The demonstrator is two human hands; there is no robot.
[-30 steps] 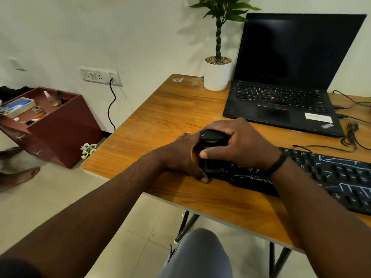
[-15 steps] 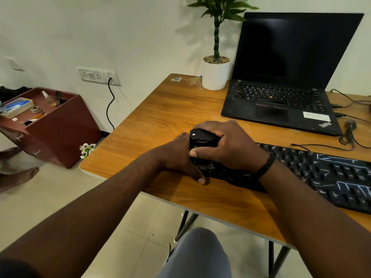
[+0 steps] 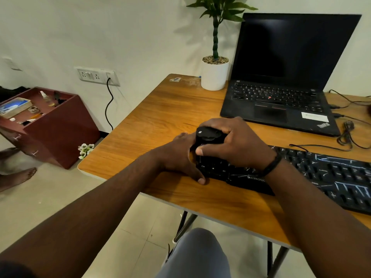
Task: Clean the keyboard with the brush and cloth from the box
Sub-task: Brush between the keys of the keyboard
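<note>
A black brush (image 3: pixel 208 135) is being gripped by the right hand (image 3: pixel 236 143) in the centre of the frame, with the fingers curled over its top and the thumb pressed along its near side. It is being held down onto the left end of the black keyboard (image 3: pixel 329 175), which is lying across the lower right of the frame on the wooden desk (image 3: pixel 160 117). The bristles are being hidden by the hand, so their contact with the keys cannot be told. The left end of the keyboard is being steadied by the left hand (image 3: pixel 178 157), its fingers curled round the edge and its thumb resting on the desk just in front of the corner key (the one marked Ctrl). A dark band (image 3: pixel 271 165) is being worn on the right wrist.

In the upper right of the frame an open black laptop (image 3: pixel 281 101) is being shown behind the keyboard, with a potted plant (image 3: pixel 214 73) just to its left. Cables (image 3: pixel 345 135) are being seen at the right edge. At the left of the frame a dark red box (image 3: pixel 60 129) is standing on the floor with small items in it; no cloth can be made out there.
</note>
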